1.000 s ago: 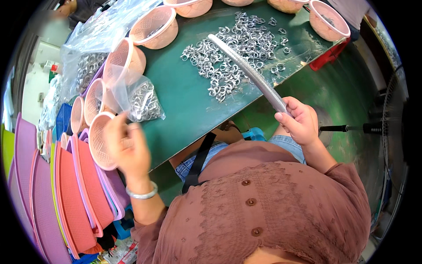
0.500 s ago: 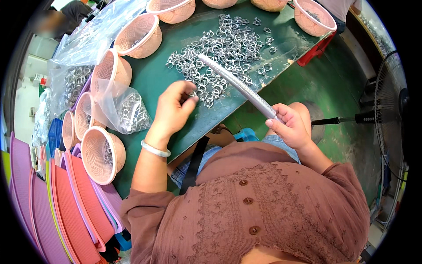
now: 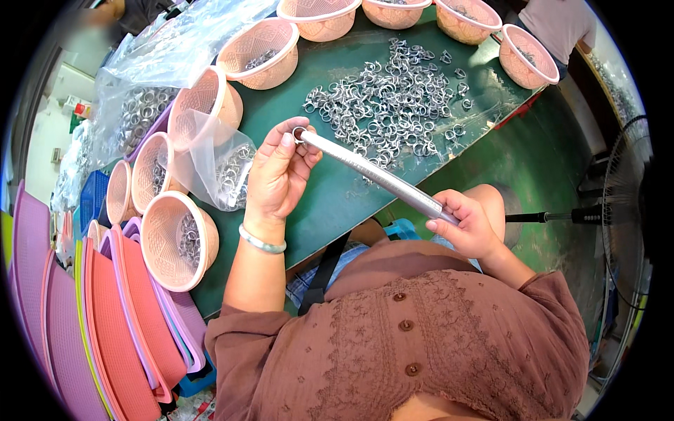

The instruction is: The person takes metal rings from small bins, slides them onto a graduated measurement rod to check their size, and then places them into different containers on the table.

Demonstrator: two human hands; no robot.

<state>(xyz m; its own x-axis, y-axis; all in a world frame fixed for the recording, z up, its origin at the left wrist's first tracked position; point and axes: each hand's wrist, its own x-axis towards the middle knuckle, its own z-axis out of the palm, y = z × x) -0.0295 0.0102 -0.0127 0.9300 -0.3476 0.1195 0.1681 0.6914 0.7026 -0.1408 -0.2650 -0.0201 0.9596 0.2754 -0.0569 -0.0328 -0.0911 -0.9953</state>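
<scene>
Between the thumb and fingers of my left hand [image 3: 283,168] is a silver-coloured ring [image 3: 298,135], held up above the near side of the table. My right hand [image 3: 469,223] grips the thick end of a tapered metal ring mandrel [image 3: 382,177], which slants up to the left. The mandrel's thin tip is at the ring's opening; whether it has passed through I cannot tell. Beyond the mandrel a loose heap of silver-coloured rings [image 3: 393,98] covers the middle of the green table [image 3: 330,217]. A clear plastic bag of rings [image 3: 228,168] lies just left of my left hand.
Pink plastic baskets, some with rings inside, line the table's left and far edges, such as the near basket [image 3: 203,231] and the far right basket [image 3: 523,59]. Stacked purple and red baskets [image 3: 126,309] stand at lower left. A fan [image 3: 628,210] is at right; another person [image 3: 558,24] is beyond.
My left hand has lifted from the heap's near edge with a ring and turned it toward the mandrel's tip. The mandrel has shifted slightly lower in the picture as the view moved.
</scene>
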